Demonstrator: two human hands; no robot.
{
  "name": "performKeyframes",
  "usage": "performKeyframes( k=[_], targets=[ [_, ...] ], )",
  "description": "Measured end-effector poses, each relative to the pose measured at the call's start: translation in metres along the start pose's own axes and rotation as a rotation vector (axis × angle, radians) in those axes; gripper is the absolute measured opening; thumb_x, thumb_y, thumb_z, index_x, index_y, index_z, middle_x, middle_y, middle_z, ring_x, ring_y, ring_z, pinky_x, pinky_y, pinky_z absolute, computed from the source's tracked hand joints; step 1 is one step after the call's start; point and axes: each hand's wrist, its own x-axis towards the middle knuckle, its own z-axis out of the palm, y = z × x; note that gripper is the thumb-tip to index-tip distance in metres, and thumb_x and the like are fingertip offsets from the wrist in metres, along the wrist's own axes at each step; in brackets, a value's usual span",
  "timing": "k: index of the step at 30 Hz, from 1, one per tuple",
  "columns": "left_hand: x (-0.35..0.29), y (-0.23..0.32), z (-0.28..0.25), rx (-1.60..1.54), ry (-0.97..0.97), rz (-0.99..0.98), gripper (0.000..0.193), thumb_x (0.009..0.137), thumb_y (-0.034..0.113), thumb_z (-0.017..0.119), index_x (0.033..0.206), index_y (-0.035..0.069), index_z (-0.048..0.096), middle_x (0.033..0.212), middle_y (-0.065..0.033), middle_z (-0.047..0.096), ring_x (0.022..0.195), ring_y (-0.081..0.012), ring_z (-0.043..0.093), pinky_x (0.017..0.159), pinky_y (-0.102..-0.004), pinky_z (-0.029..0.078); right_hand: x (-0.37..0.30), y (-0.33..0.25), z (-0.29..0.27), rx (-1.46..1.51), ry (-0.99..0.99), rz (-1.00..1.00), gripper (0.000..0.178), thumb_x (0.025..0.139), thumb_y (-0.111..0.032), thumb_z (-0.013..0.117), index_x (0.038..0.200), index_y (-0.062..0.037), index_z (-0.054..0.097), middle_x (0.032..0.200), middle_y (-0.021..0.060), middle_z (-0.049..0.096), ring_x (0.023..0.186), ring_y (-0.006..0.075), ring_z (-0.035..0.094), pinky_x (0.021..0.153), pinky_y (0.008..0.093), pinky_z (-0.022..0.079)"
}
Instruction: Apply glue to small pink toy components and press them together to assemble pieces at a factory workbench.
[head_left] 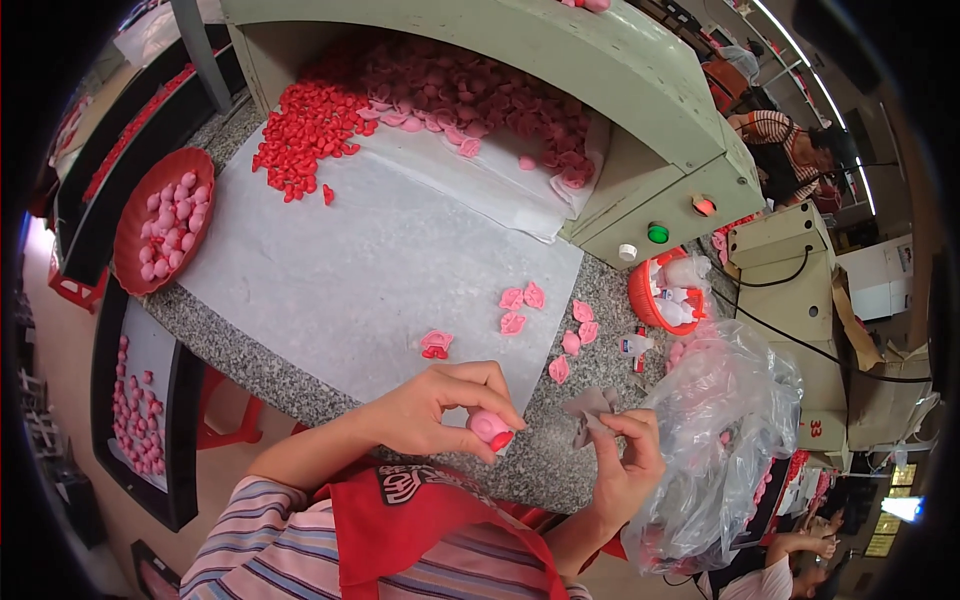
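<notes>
Between the thumb and fingers of my left hand (440, 405) is a small rounded pink piece with a red part (490, 428) at its lower right. My right hand (628, 462) pinches a thin, creased grey scrap (592, 408), whose material I cannot make out. The two hands are apart, above the near edge of the granite table. Just beyond my left hand lies a pink piece with a red part (435, 344) on the white sheet (350, 260). Several flat pink pieces (513, 323) lie farther right, some on the sheet and some on the bare stone.
A pale green open-fronted housing (640, 110) spans the back, with heaps of red pieces (305, 135) and pink pieces (470, 90). A red bowl (128, 240) of pink balls stands left. At right are a basket (640, 292) of small bottles and a clear plastic bag (710, 440).
</notes>
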Motion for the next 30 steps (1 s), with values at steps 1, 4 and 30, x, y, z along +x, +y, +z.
performKeyframes(
  k=[1,4,30],
  targets=[
    [0.0,0.0,-0.001,-0.001,0.003,0.0,0.034,0.062,0.005,0.075,0.094,0.003,0.064,0.086,-0.005,0.056,0.08,-0.0158,0.053,0.072,-0.0264,0.041,-0.001,0.0,0.0,0.012,-0.006,0.004,0.017,0.067,0.006,0.065,0.082,-0.0008,0.062,0.079,0.0062,0.054,0.07,0.0139,0.052,0.062,0.0232,0.041],
    [-0.001,-0.001,-0.003,-0.127,-0.058,-0.074,0.036,0.062,0.004,0.075,0.096,0.001,0.064,0.088,-0.0056,0.055,0.081,-0.0154,0.052,0.073,-0.0266,0.041,-0.001,0.0,0.002,-0.004,-0.028,-0.001,0.018,0.066,0.006,0.066,0.083,-0.0011,0.062,0.078,0.0062,0.054,0.071,0.0147,0.052,0.062,0.0238,0.04],
    [0.002,-0.008,-0.007,-0.378,-0.417,-0.2,0.031,0.076,0.001,0.065,0.105,-0.004,0.056,0.106,-0.0087,0.05,0.095,-0.0137,0.052,0.08,-0.0277,0.046,0.001,-0.032,0.029,0.228,-0.331,-0.071,0.016,0.07,-0.003,0.064,0.086,-0.0004,0.065,0.091,0.0102,0.055,0.083,0.0203,0.053,0.074,0.0288,0.042]
  ],
)
